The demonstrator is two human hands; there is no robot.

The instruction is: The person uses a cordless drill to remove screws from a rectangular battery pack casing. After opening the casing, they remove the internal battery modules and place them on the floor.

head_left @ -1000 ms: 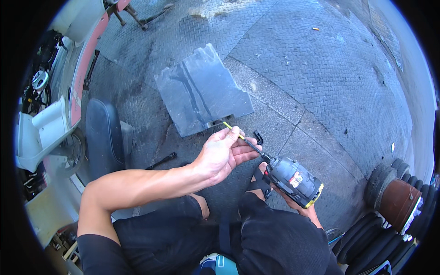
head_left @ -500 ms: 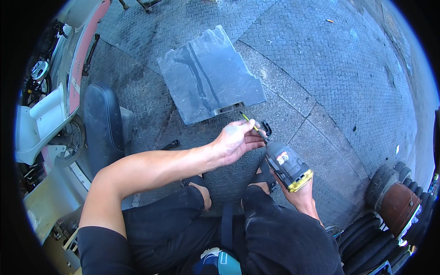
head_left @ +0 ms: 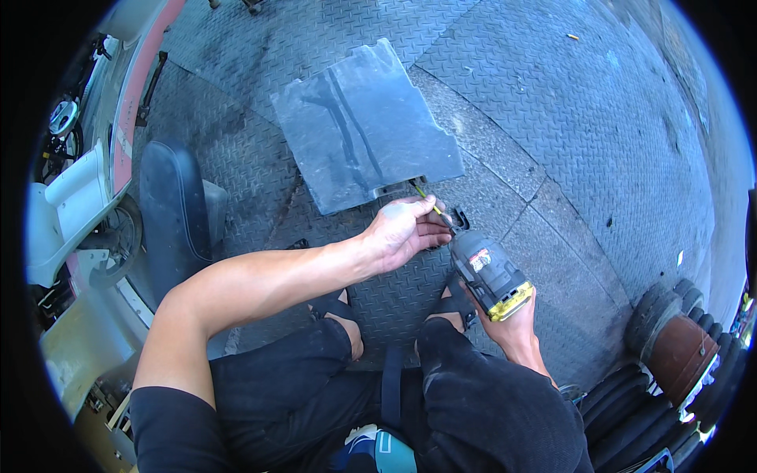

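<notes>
Beside the grey panel (head_left: 363, 122), left hand (head_left: 402, 231) pinches the drill (head_left: 489, 273) bit.

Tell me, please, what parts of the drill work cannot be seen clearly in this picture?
- Head view: the right hand is mostly hidden under the drill.
- Head view: the chuck is covered by the left hand's fingers.
- Head view: the bit tip at the grey panel is too small to judge contact.
- Head view: the tyres are cut off by the rim.
</notes>
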